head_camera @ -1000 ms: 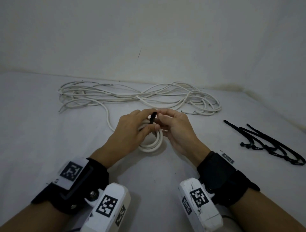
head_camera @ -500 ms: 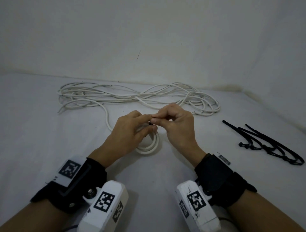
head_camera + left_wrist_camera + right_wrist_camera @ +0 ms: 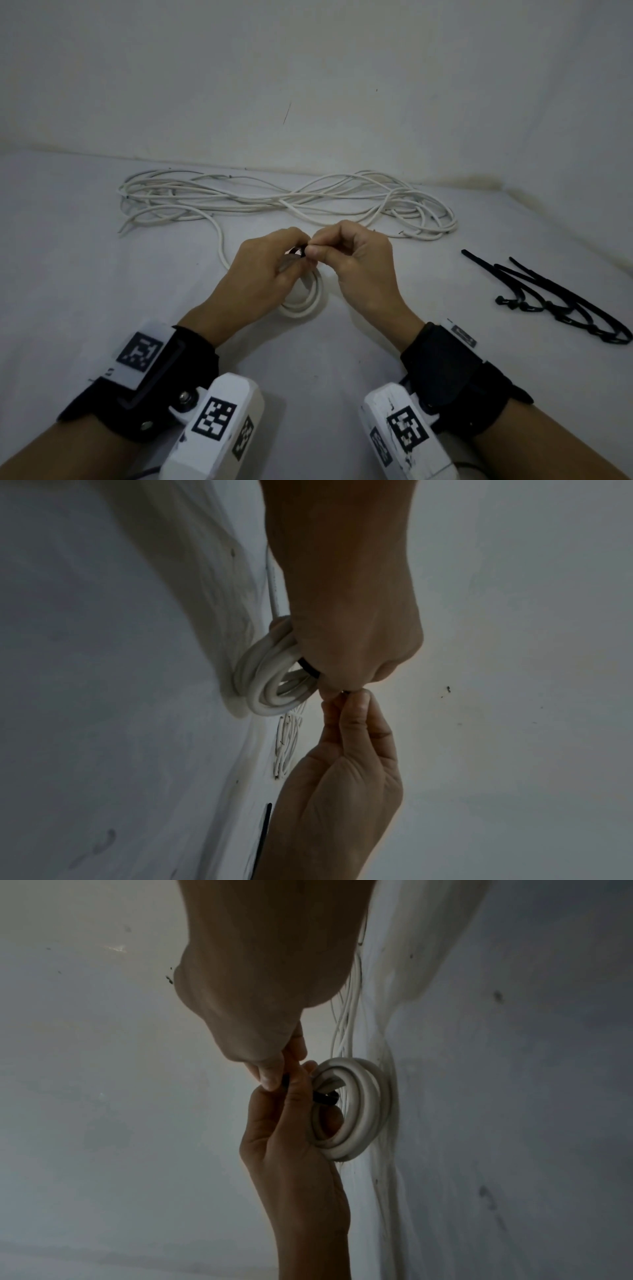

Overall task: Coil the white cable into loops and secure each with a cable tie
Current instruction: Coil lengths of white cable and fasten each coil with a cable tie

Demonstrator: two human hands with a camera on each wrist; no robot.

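A small coil of white cable stands on edge on the white surface, and my left hand holds it with fingers curled through its middle. A black cable tie loops over the top of the coil. My right hand pinches the tie's end between thumb and fingertips, right against the left fingertips. In the left wrist view the cable tie crosses the coil. In the right wrist view the cable tie sits beside the coil. The rest of the white cable lies loose behind.
Several spare black cable ties lie in a bunch on the right of the surface. A wall rises close behind the loose cable. One strand runs from the loose pile down to the coil.
The tie's tail stood upright between the hands a second ago; now the right hand's curled fingers pinch it and hide it. Both hands have shifted slightly away from me.
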